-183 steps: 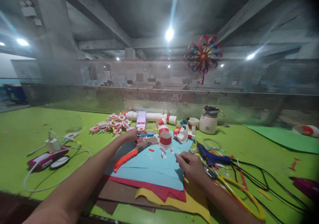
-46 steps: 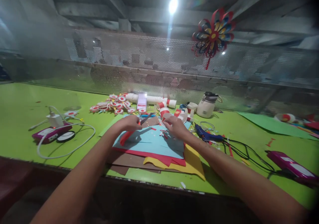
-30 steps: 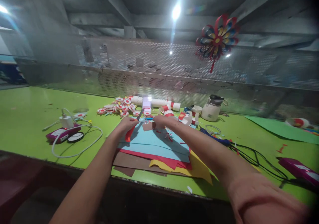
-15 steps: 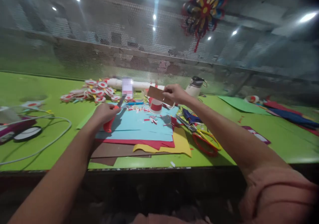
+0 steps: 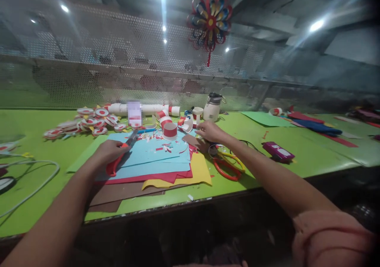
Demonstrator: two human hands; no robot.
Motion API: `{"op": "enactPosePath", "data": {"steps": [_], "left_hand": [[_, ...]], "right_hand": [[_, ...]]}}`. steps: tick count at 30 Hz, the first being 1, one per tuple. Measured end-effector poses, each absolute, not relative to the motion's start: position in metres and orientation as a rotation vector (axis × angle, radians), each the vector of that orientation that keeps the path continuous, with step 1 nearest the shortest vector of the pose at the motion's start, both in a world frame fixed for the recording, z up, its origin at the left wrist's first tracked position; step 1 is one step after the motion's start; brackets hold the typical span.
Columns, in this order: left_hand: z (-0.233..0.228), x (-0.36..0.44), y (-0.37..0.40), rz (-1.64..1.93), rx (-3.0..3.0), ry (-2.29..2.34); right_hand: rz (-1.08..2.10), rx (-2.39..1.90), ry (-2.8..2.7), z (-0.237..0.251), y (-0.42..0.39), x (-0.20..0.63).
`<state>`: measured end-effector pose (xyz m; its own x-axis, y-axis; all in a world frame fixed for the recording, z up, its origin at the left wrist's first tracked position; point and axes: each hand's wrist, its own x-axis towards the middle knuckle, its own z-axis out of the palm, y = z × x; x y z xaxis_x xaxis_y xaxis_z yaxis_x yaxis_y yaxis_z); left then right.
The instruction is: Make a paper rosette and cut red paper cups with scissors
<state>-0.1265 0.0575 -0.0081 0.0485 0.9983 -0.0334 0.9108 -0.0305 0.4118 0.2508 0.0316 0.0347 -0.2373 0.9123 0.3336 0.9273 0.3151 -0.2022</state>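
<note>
My left hand (image 5: 108, 152) grips the orange handle of a cutter knife (image 5: 115, 164), whose blade points away over the blue sheet (image 5: 151, 158). That sheet tops a stack of red, yellow (image 5: 199, 172) and brown paper. My right hand (image 5: 209, 131) holds a small brown paper piece (image 5: 192, 140) low at the stack's right edge, just behind the yellow and red scissors (image 5: 226, 164). A red and white paper cup (image 5: 170, 131) stands among small paper scraps between my hands.
A pile of red and white discs (image 5: 86, 120) and a white tube (image 5: 150, 108) lie at the back left, with a white jug (image 5: 211, 110) behind my right hand. A purple device (image 5: 278, 151) and coloured sheets (image 5: 264, 119) lie right. A white cable (image 5: 32, 180) trails left.
My right hand has lowered the brown piece from up in the air down beside the scissors. My left hand has stayed on the cutter. The view has swung to the right.
</note>
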Motion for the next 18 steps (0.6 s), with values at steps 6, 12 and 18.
{"op": "enactPosePath", "data": {"steps": [6,12,18], "left_hand": [[-0.013,-0.126,0.061,0.404,2.049,1.934],[-0.017,-0.127,0.061,0.460,2.088,1.928],[-0.018,-0.129,0.062,0.462,2.120,1.911]], "right_hand": [[-0.070,-1.332,-2.467,0.027,0.004,0.209],[-0.069,-1.180,-2.675,-0.007,-0.009,0.200],[-0.183,-1.483,-2.450,-0.017,0.010,0.233]]}}
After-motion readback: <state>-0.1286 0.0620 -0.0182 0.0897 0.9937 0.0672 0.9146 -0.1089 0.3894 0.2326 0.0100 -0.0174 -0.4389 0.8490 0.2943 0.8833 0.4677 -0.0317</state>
